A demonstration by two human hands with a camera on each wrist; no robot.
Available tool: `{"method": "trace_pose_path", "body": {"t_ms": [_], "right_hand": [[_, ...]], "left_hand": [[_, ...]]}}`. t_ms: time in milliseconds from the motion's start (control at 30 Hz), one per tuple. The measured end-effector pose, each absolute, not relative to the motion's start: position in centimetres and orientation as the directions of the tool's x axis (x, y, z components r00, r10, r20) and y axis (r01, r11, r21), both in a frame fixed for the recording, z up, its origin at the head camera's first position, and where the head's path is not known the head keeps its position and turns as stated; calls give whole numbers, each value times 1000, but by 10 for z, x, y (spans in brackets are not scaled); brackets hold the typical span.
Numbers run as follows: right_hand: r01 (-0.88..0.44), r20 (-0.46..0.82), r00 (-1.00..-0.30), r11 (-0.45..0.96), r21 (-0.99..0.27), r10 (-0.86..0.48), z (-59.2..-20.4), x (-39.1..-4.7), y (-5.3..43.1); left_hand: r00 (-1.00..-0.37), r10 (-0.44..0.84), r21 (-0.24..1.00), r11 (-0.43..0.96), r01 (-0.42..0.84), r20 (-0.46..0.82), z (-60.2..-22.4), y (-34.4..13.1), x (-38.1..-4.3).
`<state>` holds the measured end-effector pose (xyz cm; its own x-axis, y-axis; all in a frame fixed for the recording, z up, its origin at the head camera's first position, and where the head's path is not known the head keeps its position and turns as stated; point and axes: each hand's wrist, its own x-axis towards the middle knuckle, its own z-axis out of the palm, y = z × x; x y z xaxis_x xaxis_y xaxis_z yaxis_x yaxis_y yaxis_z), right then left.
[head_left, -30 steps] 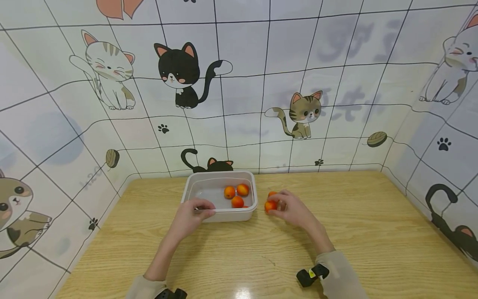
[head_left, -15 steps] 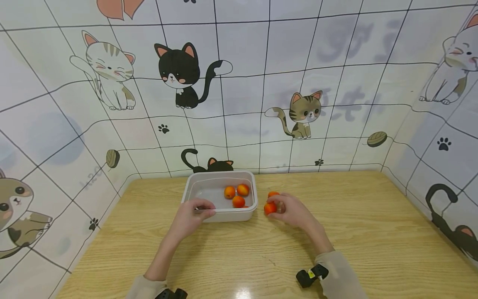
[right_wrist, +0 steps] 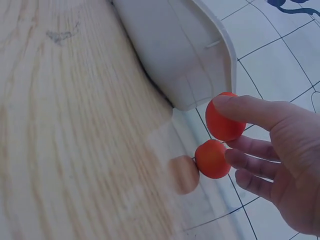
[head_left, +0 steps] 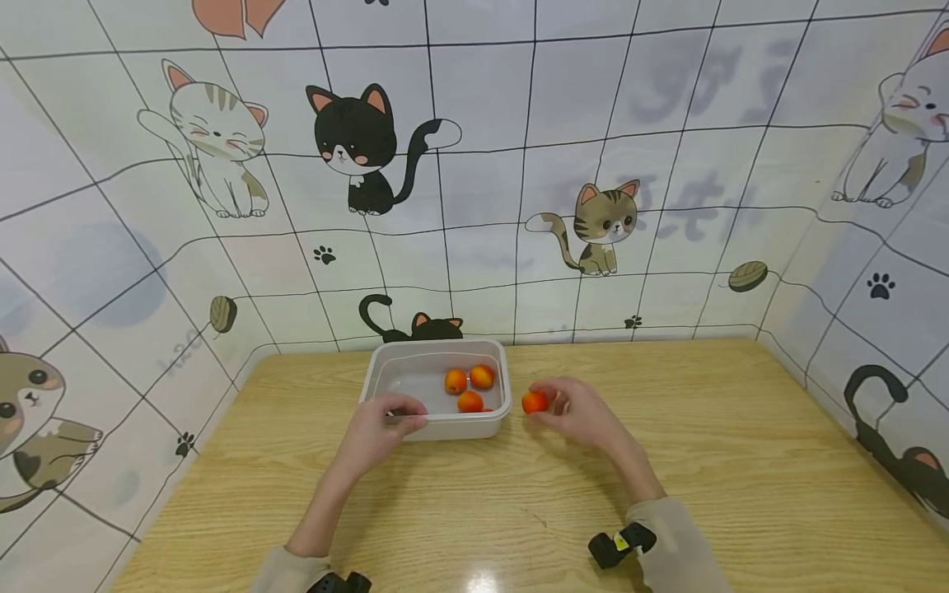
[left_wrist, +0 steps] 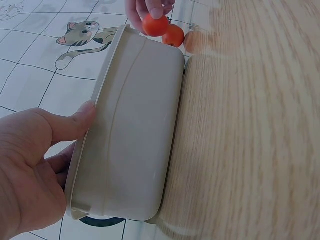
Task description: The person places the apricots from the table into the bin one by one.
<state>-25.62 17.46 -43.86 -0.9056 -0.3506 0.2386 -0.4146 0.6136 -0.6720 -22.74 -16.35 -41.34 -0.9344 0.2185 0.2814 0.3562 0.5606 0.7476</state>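
Observation:
My left hand (head_left: 381,424) grips the near rim of a white plastic box (head_left: 452,428), thumb outside and fingers over the edge, as the left wrist view shows. Between thumb and index finger, my right hand (head_left: 582,412) pinches an orange-red cherry tomato (right_wrist: 225,120) just right of the box. Another cherry tomato (right_wrist: 212,159) rests on the table under the held one, close to the other curled fingers; in the head view it is hidden. Several more tomatoes (head_left: 455,380) lie in the right half of the box, one mostly hidden by the near wall.
The box stands on a light wooden table (head_left: 474,502) near its back edge. A wall covering (head_left: 482,181) with cat drawings rises behind the table and on both sides. Each sleeve carries a black wrist camera (head_left: 621,545).
My right hand has raised the pinched tomato slightly, so it now covers the other one in the head view. The left hand and the box stay in place.

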Motion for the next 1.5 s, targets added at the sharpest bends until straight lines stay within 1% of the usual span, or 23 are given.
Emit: {"method": "trace_pose_path", "body": {"t_ms": [267,567,900,1200,1500], "right_hand": [[-453,320,-892,618,-643,-321,-431,-256,172],[-500,424,-864,567,-655,-272,-421,-253,168],[-484,439,-871,538,-690,-220,-410,-247,165],[-531,492,-841,510,-677,-224,-398,-241,154],[-566,529,-816,501,-655,-232,-396,-239,144]], "left_hand": [[-937,218,758,551,350,274,-413,-163,-227],[-935,219,747,563,354,279,-411,-163,-227],[-939,216,750,565,344,267,-410,-162,-227],[-936,218,749,560,353,277,-412,-165,-228],[-938,215,752,561,345,270,-412,-164,-227]]}}
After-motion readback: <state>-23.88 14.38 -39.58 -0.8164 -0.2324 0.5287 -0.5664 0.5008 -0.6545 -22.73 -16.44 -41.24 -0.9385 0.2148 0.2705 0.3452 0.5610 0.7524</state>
